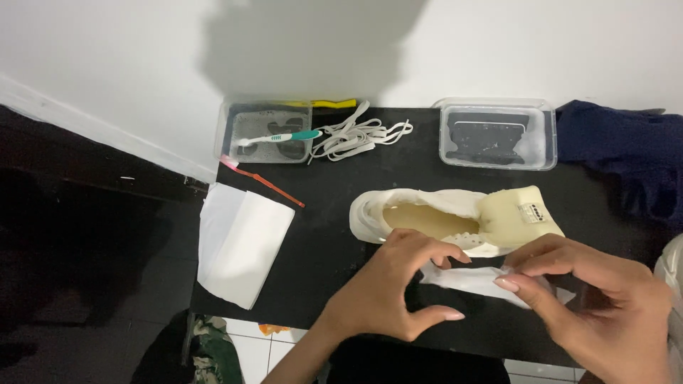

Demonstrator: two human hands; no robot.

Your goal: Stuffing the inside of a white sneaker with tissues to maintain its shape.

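Note:
A cream-white laceless shoe lies on its side on the black table, tongue folded out to the right. In front of it both hands hold a crumpled white tissue. My left hand pinches the tissue's left end with thumb and fingers curled. My right hand grips its right end, fingertips pointing left.
A clear tub with a white and teal toothbrush sits at the back left, loose white laces beside it. A second clear tub stands at the back right. Folded white cloth overhangs the table's left edge. Dark fabric lies far right.

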